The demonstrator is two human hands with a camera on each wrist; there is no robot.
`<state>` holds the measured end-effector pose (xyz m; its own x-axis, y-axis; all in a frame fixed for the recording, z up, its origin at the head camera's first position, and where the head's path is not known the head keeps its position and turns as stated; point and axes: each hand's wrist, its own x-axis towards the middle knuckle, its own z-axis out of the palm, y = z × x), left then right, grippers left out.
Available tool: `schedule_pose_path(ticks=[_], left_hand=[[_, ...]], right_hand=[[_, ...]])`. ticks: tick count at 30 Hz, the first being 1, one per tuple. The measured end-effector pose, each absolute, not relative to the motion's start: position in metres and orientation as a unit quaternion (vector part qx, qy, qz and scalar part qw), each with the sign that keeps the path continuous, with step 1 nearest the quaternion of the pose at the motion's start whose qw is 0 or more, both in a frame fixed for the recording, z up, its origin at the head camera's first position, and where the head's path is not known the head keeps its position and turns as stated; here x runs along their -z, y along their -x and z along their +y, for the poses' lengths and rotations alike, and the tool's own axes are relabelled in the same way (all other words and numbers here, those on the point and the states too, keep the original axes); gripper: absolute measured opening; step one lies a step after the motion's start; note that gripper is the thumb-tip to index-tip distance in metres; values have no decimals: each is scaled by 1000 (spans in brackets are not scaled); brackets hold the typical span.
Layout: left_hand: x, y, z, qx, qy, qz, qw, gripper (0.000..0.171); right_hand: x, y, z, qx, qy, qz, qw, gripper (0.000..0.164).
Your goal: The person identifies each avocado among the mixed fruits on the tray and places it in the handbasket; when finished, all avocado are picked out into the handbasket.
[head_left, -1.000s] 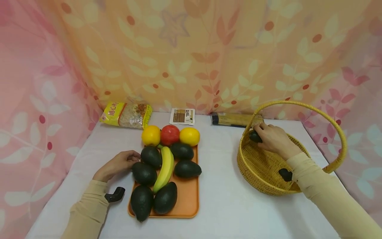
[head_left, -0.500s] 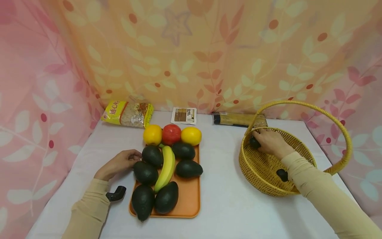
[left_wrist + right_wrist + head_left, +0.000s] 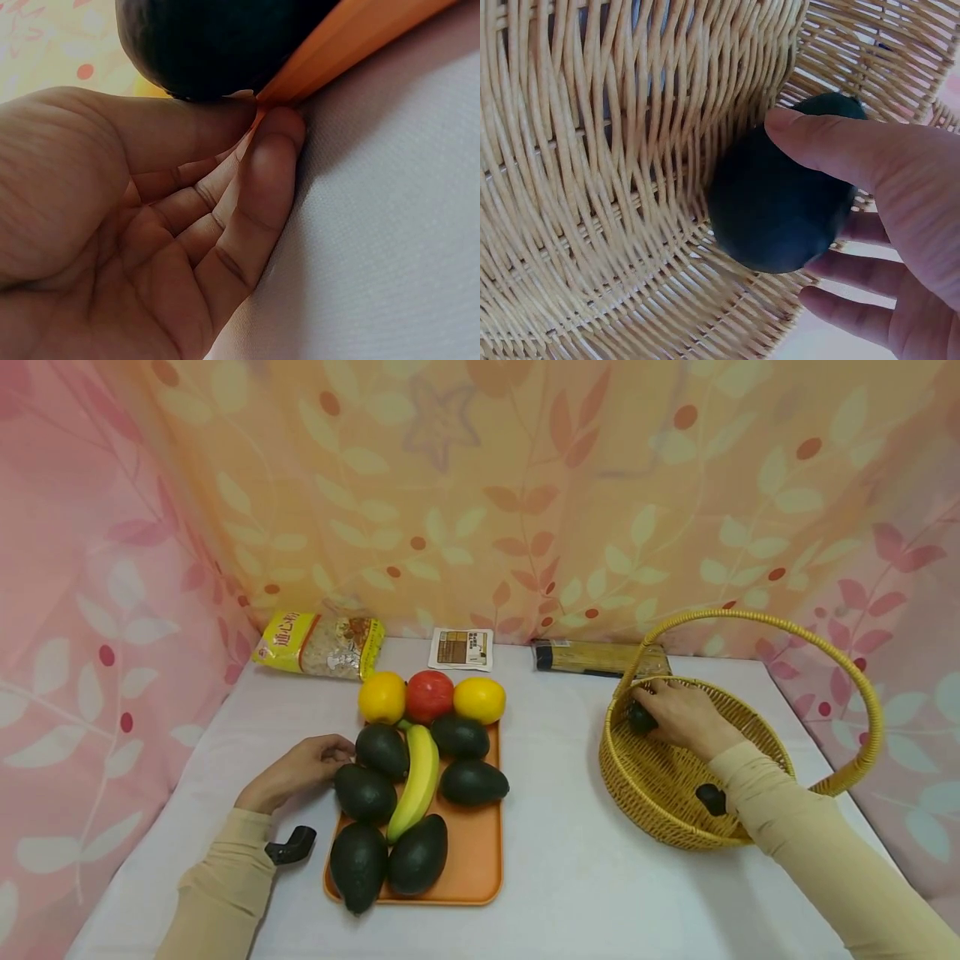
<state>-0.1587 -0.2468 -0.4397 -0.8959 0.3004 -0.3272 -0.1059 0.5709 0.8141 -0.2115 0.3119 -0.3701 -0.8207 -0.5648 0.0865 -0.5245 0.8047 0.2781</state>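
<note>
My left hand [image 3: 298,773] is at the left edge of an orange tray [image 3: 480,856]. In the left wrist view its thumb and fingertip pinch the tray's rim [image 3: 322,56], below a dark avocado [image 3: 217,45]. Several dark green avocados [image 3: 358,867] lie on the tray around a yellow banana [image 3: 415,785]. Inside a wicker basket [image 3: 652,814], my right hand [image 3: 684,720] holds one avocado [image 3: 772,206] near the left wall. Its thumb lies over the fruit, with fingers along the other side. In the head view the hand partly hides this avocado.
Two yellow fruits [image 3: 480,700] and a red fruit [image 3: 430,697] line the tray's far end. Behind stand a yellow food bag [image 3: 318,646], a small packet [image 3: 461,649] and a long package [image 3: 592,657]. The basket's tall handle [image 3: 757,617] arches over the right hand.
My right hand has lowered slightly into the basket with the avocado. The left hand stays at the tray's edge. The head view has shifted a little.
</note>
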Motion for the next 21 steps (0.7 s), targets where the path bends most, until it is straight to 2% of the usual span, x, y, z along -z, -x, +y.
schedule_pose_path(ticks=[3, 6, 11, 13, 16, 21], left_hand=[[440, 158, -246, -458, -56, 859, 223, 39], [441, 159, -246, -458, -60, 858, 224, 39], [441, 161, -248, -454, -61, 861, 222, 38], [441, 162, -249, -453, -59, 861, 222, 37], [441, 162, -248, -454, -57, 860, 224, 38], [441, 161, -248, -454, -58, 859, 228, 39]], right_hand=[[367, 209, 310, 122, -285, -947, 83, 61], [360, 203, 303, 112, -285, -946, 103, 49], [338, 184, 273, 66, -316, -926, 195, 19], [331, 174, 257, 46, -339, -909, 237, 14], [327, 162, 232, 12, -376, -880, 290, 13], [325, 137, 187, -28, -403, -863, 304, 23]])
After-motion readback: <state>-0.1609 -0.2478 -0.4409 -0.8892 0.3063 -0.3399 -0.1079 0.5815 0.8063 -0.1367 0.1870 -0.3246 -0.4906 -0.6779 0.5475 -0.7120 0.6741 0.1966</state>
